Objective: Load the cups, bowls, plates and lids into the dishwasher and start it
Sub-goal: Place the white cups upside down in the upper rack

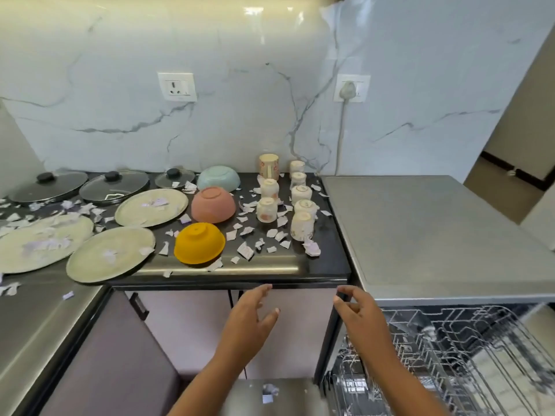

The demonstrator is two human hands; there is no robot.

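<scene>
Scraps of torn paper [246, 250] litter the black counter [324, 265], lying on and between the dishes. We see three upturned bowls in a line: the yellow bowl [199, 243] nearest us, the pink bowl [213, 204] at twelve o'clock of it, and the blue bowl [218, 178] beyond.

At nine o'clock of the bowls lie three plates [111, 253], paper strewn over them, with three lids [114, 183] behind them by the wall. At three o'clock of the pink bowl stand the cups [301, 225] in two rows.

The dishwasher [435, 229] stands at three o'clock of the counter, its wire rack [450, 355] open to view.

Our left hand [253, 313] and right hand [359, 313] hover just below the counter's front edge, fingers spread, holding nothing. A plug [348, 90] sits in the wall at twelve o'clock of the cups.
</scene>
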